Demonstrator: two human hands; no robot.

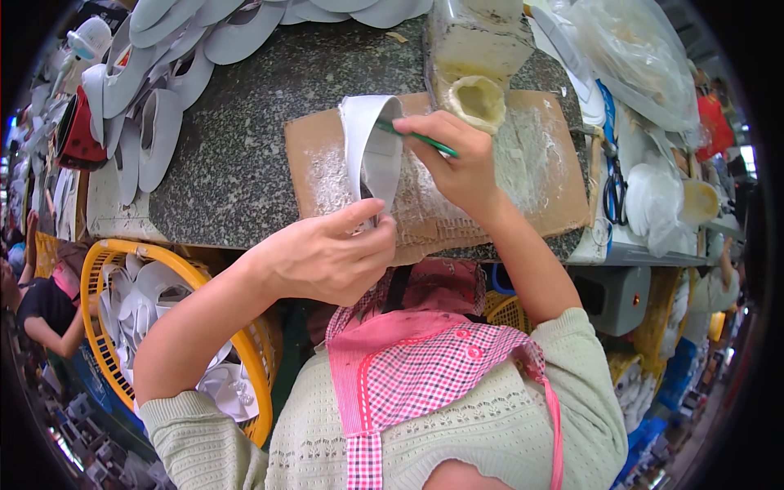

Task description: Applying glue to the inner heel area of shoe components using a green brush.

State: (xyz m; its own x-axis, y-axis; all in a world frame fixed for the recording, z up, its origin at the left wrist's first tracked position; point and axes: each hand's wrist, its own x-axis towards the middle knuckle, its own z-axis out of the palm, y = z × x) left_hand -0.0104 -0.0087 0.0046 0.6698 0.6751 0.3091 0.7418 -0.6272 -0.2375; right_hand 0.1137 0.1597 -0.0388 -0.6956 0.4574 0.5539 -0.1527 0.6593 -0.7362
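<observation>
The white upper [356, 147], bent into a narrow loop, is held up over the cardboard [309, 155], left of its middle; its long axis runs nearly straight away from the body, one end near, the other far; the left hand [339, 255] is the nearer to it and the one seen gripping it, thumb and fingers pinching the near end, so that the loop reaches away from those fingers; the right hand [461, 159] lies just to the right of the loop, about midway along it, its fingers clenched round a green stick [441, 146]; from those fingers the upper lies to the left, and the stick points that way, its tip within the loop's opening by the far part; whether the tip touches the inner face, I cannot tell.

The cardboard, streaked with white residue, lies on the speckled desk [220, 175]; beyond the right hand, near the cardboard's far edge, a yellowed pot [488, 125] shows its open mouth; a pile [245, 37] of similar white pieces covers the far left of the desk; scissors [615, 196] lie to the right, a clear bag [633, 57] farther off; below the desk's left edge, a yellow basket [260, 371] holds more white pieces.
</observation>
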